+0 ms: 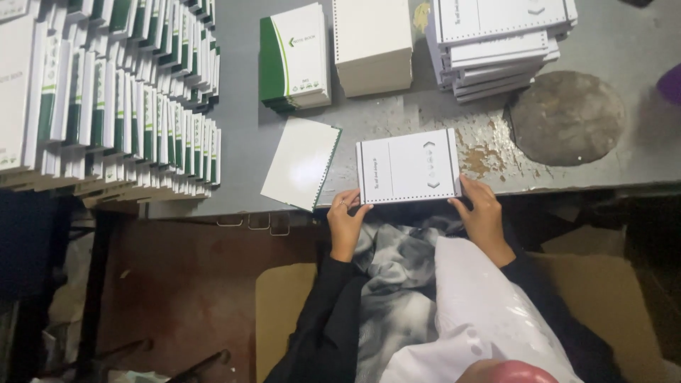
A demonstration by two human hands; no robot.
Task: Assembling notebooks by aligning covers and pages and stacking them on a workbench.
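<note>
A white notebook block (408,166) with punched edges lies at the near edge of the grey table (610,42). My left hand (345,221) grips its lower left corner. My right hand (482,211) grips its lower right corner. Both arms wear black sleeves. A loose white cover sheet (301,162) with a green punched edge lies just left of the block, apart from my left hand.
Rows of finished green-and-white notebooks (120,106) fill the table's left side. A green-and-white cover stack (294,57), a plain white stack (372,46) and a pile of printed blocks (496,42) stand behind. A round worn patch (566,117) marks the table at right. A cardboard sheet (610,298) lies below.
</note>
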